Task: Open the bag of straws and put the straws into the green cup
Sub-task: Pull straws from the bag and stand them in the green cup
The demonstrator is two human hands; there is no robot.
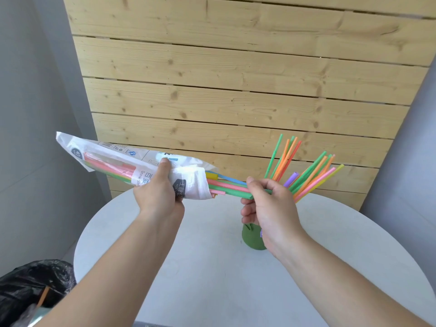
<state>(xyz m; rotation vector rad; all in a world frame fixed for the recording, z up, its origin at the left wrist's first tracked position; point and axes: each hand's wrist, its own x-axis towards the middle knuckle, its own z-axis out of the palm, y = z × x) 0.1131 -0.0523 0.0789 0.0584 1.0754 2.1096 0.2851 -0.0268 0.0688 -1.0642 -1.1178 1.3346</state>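
Observation:
My left hand (158, 192) grips a clear and white plastic straw bag (113, 159) around its middle, held above the table. Coloured straws (226, 185) stick out of the bag's open right end. My right hand (266, 204) pinches the ends of those straws, thumb on top. The green cup (251, 239) stands on the round white table (212, 267), partly hidden behind my right hand. Several straws (309, 168) in green, orange, pink, yellow and purple fan up and to the right from behind that hand; whether they rest in the cup or in my hand is hidden.
A pale wooden plank wall (236, 79) rises behind the table. Grey walls stand on both sides. A bin lined with a black bag (30, 291) sits at the lower left, beside the table's edge.

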